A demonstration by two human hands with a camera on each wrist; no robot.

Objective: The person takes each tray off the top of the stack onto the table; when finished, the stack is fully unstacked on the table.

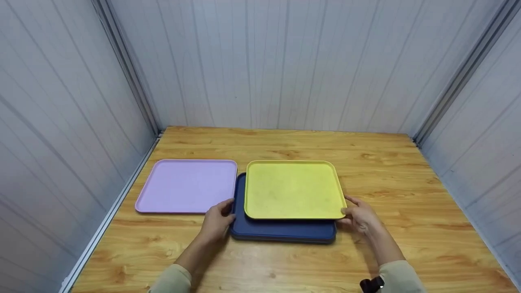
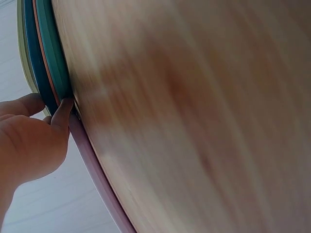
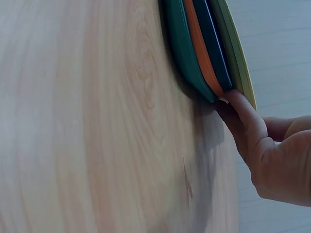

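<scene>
The wooden table [image 1: 285, 260] fills the lower half of the head view, walled by pale panels. In the middle of the frame sits my stack of trays: the yellow tray [image 1: 294, 189] on top, pushed toward the far right, the navy tray [image 1: 281, 230] showing under it along the near and left edges (the wrist views show an orange one [image 3: 203, 53] and a teal one [image 3: 180, 43] lower down). A lilac tray [image 1: 187, 186] lies flat just beside the stack, left of centre.

I judge these trays stiff, light and rather slick plastic, so the rims at the two near corners are the place to take hold.

My left hand [image 1: 217, 221] is at the stack's near left corner, fingers curled against the edges, one fingertip [image 2: 62, 109] tucked in between the rims. My right hand [image 1: 360, 215] is at the near right corner, thumb by the yellow rim, a fingertip [image 3: 238, 104] pressed under the stack's edge. Both forearms reach in from the bottom of the frame.
</scene>
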